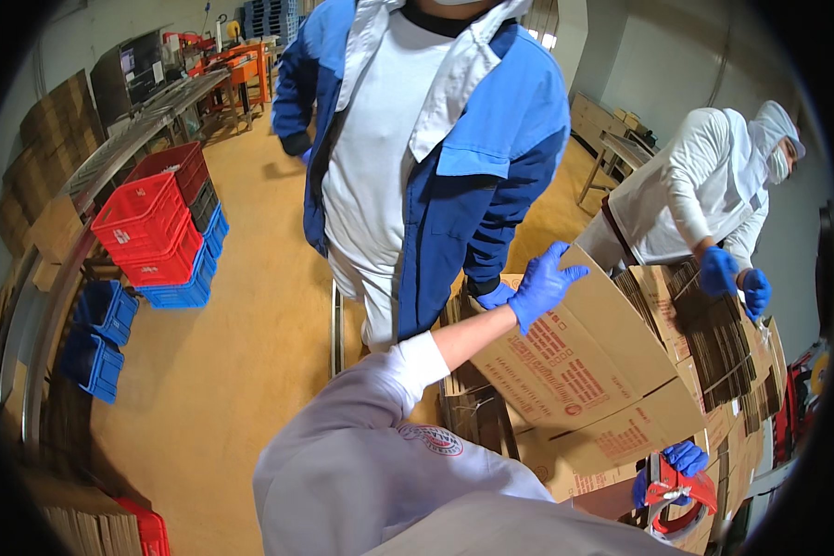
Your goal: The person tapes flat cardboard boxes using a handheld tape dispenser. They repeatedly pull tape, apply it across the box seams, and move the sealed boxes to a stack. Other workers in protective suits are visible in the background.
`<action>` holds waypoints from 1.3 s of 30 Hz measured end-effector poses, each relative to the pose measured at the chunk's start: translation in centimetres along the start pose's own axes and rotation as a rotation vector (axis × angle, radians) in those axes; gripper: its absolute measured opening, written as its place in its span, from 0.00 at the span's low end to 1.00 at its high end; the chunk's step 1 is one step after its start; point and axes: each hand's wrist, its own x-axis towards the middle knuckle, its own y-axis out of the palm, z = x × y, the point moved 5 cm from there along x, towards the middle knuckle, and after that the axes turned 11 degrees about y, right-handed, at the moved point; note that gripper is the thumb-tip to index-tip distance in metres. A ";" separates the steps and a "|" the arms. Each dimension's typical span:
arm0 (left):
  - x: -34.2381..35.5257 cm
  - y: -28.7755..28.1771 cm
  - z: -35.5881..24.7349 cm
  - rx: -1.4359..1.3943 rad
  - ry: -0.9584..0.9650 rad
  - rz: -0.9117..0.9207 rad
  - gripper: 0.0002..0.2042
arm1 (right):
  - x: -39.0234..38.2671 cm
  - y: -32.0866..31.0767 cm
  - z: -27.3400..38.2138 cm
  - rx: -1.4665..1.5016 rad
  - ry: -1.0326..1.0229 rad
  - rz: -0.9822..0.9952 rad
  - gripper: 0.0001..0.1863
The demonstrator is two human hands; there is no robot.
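My left hand [545, 285], in a blue glove, grips the upper edge of a flattened cardboard box [579, 371] with red printing. The box is tilted up over a stack of other flat cardboard. Low on the right, my right hand [686, 458], also gloved in blue, is closed round a red tape dispenser [684, 489], close to the box's lower edge. Part of that hand is hidden behind the dispenser.
Facing me stands a person in a blue jacket [519, 139]. At right, a person in white [704, 176] reaches over bundled flat cardboard [713, 343]. Red crates [144, 222] are stacked on blue crates [181, 292] at left, near a long conveyor [148, 120].
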 end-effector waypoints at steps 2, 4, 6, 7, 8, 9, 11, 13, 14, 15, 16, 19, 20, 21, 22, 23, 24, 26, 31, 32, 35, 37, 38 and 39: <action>0.5 -0.3 3.7 0.075 -0.066 -0.019 0.22 | 0.2 0.7 -0.6 0.002 0.011 -0.088 0.23; -0.2 0.6 6.5 0.047 -0.133 0.019 0.26 | -0.4 0.7 -1.3 -0.020 0.050 -0.171 0.23; -1.8 2.1 9.8 0.090 -0.114 0.062 0.30 | -1.2 0.0 -2.8 -0.092 0.105 -0.213 0.22; -2.8 2.9 11.8 0.152 -0.054 0.081 0.32 | -1.7 -0.3 -3.8 -0.029 0.139 -0.294 0.20; -4.1 3.8 12.6 0.209 0.005 0.108 0.33 | -2.7 -0.4 -4.6 -0.089 0.157 -0.411 0.20; -6.2 5.2 12.2 0.347 0.071 0.248 0.35 | -4.2 -1.0 -5.1 -0.113 0.182 -0.486 0.19; -12.6 8.0 12.6 0.373 0.147 0.603 0.39 | -6.4 -1.6 -5.7 -0.148 0.231 -0.574 0.18; -19.0 10.3 11.4 0.287 0.010 1.054 0.43 | -8.7 -2.3 -5.2 -0.243 0.269 -0.666 0.19; -21.2 10.4 8.7 0.318 -0.117 1.291 0.45 | -9.7 -2.0 -4.1 -0.367 0.232 -0.682 0.16; -22.2 10.3 8.2 0.414 -0.061 1.349 0.46 | -10.1 -2.1 -4.0 -0.292 0.262 -0.713 0.17; -23.3 10.8 7.8 0.502 0.010 1.409 0.46 | -11.5 -3.3 -3.0 -0.428 0.182 -0.838 0.16; -25.4 12.4 10.3 0.501 0.330 1.322 0.50 | -15.2 -4.5 0.7 -1.647 -0.042 -1.059 0.18; -25.3 13.2 11.7 0.469 0.383 1.283 0.51 | -16.4 -5.1 1.1 -1.997 -0.056 -1.090 0.20; -24.6 13.2 12.7 0.458 0.418 1.228 0.51 | -15.5 -4.7 0.5 -2.107 -0.037 -1.050 0.20; -23.6 13.5 13.3 0.469 0.411 1.255 0.50 | -14.8 -4.0 0.4 -2.228 -0.027 -1.018 0.21; -22.6 13.8 13.9 0.483 0.397 1.275 0.50 | -15.0 -4.3 0.0 -2.145 0.077 -0.930 0.21; -21.6 14.0 13.5 0.535 0.364 1.297 0.49 | -17.0 -5.8 -0.5 -1.930 0.300 -0.957 0.21; -20.7 13.5 12.5 0.602 0.383 1.231 0.47 | -13.7 -2.0 -0.1 -2.191 0.093 -0.700 0.24; -22.8 14.6 3.2 0.383 0.301 1.268 0.50 | -13.9 -6.2 0.0 -1.374 0.265 -0.836 0.15; -23.8 14.7 3.4 0.426 0.266 1.294 0.51 | -12.7 -6.4 0.0 -1.110 0.139 -0.849 0.12; -26.2 14.5 4.9 0.539 0.371 1.311 0.52 | -7.4 -6.2 -2.3 -0.756 0.116 -0.824 0.11; -26.3 14.3 4.9 0.531 0.402 1.276 0.51 | -4.8 -6.1 -4.9 -0.824 0.123 -0.693 0.10; -26.0 14.2 4.7 0.523 0.381 1.283 0.48 | -4.7 -7.3 -6.9 -0.766 0.145 -0.702 0.09; -25.9 14.3 4.7 0.517 0.399 1.254 0.47 | -5.1 -9.0 -9.1 -0.710 0.169 -0.708 0.08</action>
